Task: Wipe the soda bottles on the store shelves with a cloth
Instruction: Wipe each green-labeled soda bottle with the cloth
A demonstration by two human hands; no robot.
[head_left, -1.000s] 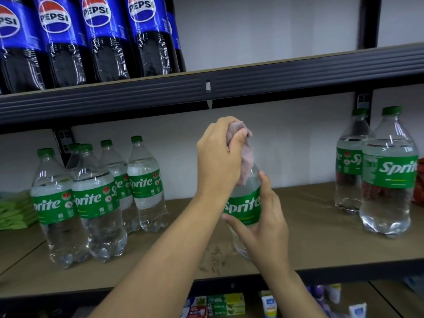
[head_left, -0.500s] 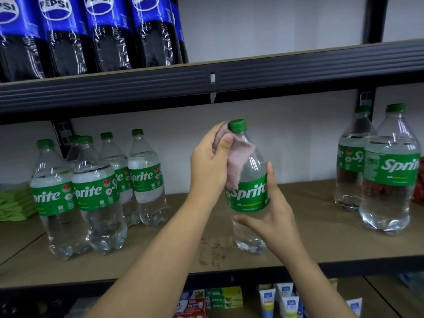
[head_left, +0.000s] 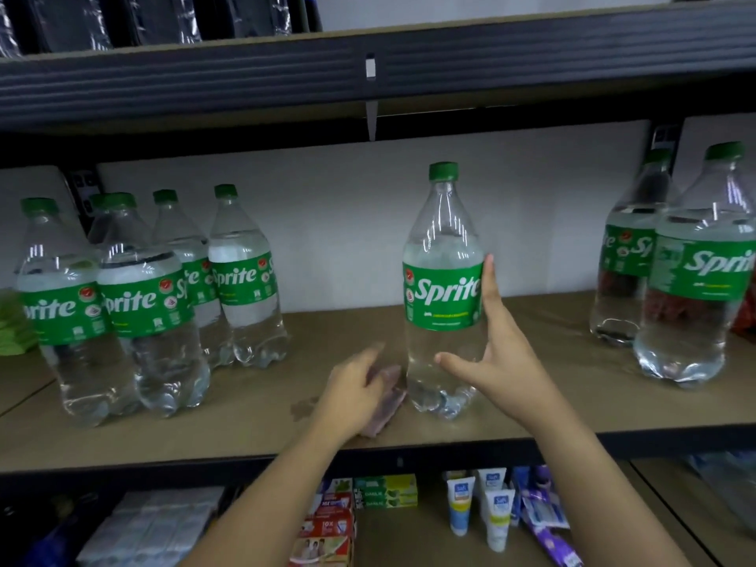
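Note:
A clear Sprite bottle [head_left: 442, 247] with a green cap and label stands upright on the brown shelf board [head_left: 286, 439], near the middle. My left hand [head_left: 354, 392] holds a crumpled pink cloth [head_left: 388, 396] low down, against the left side of the bottle's base. On the bottle's lower right side rests my right hand [head_left: 499, 362], its fingers straight. The forefinger points up along the label and the thumb reaches across the front.
Several Sprite bottles [head_left: 143, 304] cluster at the left and two more [head_left: 695, 280] stand at the right. The black upper shelf edge [head_left: 368, 71] runs close overhead, with dark Pepsi bottles [head_left: 163, 14] on it. Tubes [head_left: 497, 513] and small boxes [head_left: 331, 525] fill the shelf below.
The bottle has come down from being held and now stands on the shelf. My left hand slid the cloth from the neck down to the base. My right hand's grip loosened.

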